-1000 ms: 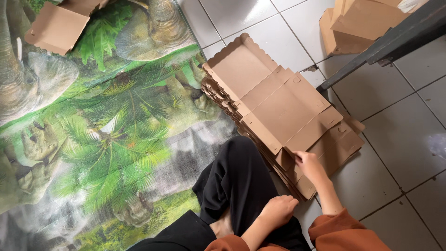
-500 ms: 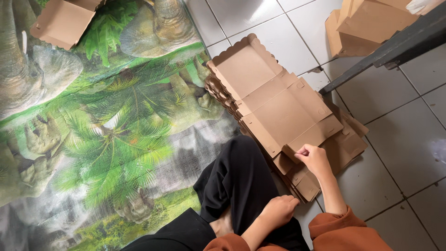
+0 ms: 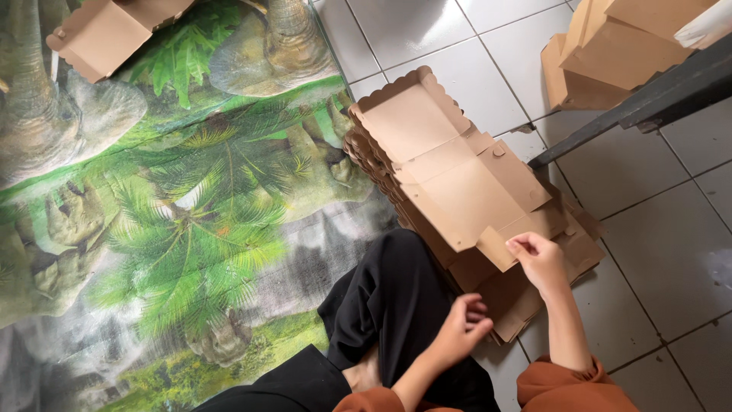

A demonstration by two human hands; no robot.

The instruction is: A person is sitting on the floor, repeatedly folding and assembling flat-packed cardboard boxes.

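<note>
Cardboard box flat point(image 3: 457, 183) pinched by right hand point(image 3: 540, 261); left hand point(image 3: 457, 332) hovering, curled.

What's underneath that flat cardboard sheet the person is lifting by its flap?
Under the top cardboard sheet, pinched by the right hand, lies a stack of flat cardboard blanks on the tiled floor. Only their edges show; how many, and the floor beneath, are hidden.

Flat brown cardboard box blank point(image 3: 457, 179), scalloped edge, atop stack point(image 3: 526, 297) on tiles.
</note>
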